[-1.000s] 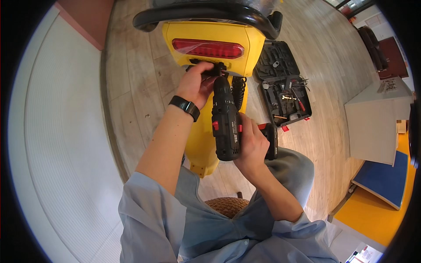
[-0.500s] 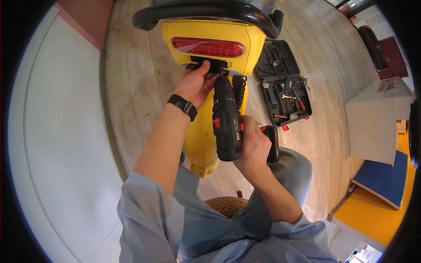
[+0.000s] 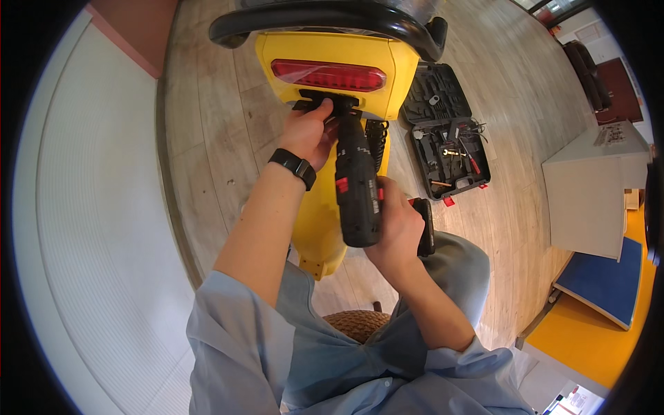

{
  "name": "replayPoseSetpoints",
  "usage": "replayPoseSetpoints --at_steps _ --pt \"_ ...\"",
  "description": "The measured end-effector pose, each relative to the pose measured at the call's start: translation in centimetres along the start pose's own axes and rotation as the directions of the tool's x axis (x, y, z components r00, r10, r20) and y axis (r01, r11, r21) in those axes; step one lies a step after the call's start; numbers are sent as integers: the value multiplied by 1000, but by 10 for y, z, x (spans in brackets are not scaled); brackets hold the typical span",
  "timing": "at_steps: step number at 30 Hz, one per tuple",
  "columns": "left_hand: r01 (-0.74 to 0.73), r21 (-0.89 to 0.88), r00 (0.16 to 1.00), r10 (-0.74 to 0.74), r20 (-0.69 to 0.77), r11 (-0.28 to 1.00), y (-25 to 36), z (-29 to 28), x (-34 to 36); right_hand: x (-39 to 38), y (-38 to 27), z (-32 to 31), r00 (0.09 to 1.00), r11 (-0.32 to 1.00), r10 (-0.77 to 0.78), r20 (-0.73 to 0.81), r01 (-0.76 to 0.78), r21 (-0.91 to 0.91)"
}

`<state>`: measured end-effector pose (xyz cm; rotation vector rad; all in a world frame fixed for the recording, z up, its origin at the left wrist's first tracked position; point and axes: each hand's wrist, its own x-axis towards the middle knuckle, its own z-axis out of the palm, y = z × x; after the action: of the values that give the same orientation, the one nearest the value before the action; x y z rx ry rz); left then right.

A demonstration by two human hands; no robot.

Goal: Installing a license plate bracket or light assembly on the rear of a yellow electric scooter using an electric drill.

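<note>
We see the yellow machine (image 3: pixel 315 225) cut off above | tool case (image 3: pixel 449 100) lies open on the floor (image 3: pixel 214 124), right | our drill (image 3: pixel 357 190) is before the machine, its body masking its tip | right hand (image 3: pixel 395 225) is closed round it | left hand (image 3: pixel 304 135) half-curls at the black bracket (image 3: pixel 344 104), fingers partly hidden; we can't tell its hold

There is one left hand (image 3: pixel 304 135) and one right hand (image 3: pixel 395 228), and that makes two. I count one drill (image 3: pixel 357 204) and one black wristband (image 3: pixel 292 169). There is one big yellow machine (image 3: pixel 315 211), one long red light (image 3: pixel 328 75), one fat black bar (image 3: pixel 318 17) and one curly black cord (image 3: pixel 377 145). There is one open tool case (image 3: pixel 416 149) with two red clips (image 3: pixel 449 201). Its little tools (image 3: pixel 474 164) are too jumbled to count. I see two sleeves (image 3: pixel 238 339), one woven seat (image 3: pixel 356 325), one blue board (image 3: pixel 602 283) and one yellow surface (image 3: pixel 564 339).
</note>
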<state>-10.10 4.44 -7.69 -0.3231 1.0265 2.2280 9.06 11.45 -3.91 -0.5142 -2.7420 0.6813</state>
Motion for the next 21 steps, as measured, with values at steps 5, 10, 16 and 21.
replayPoseSetpoints --at_steps 5,10,16,21 --pt "-18 -65 1000 18 7 998 -5 7 -3 0 4 -3 999 997 43 -1 -43 69" --pt "34 15 999 -34 24 999 -6 8 0 -3 7 -5 999 998 -33 -8 34 59" --pt "2 -12 998 -1 69 1000 -5 5 2 -5 11 -7 999 997 -49 -11 50 59" --pt "-7 -59 999 9 31 998 -4 12 -3 -10 18 -11 994 984 -102 -37 106 140"
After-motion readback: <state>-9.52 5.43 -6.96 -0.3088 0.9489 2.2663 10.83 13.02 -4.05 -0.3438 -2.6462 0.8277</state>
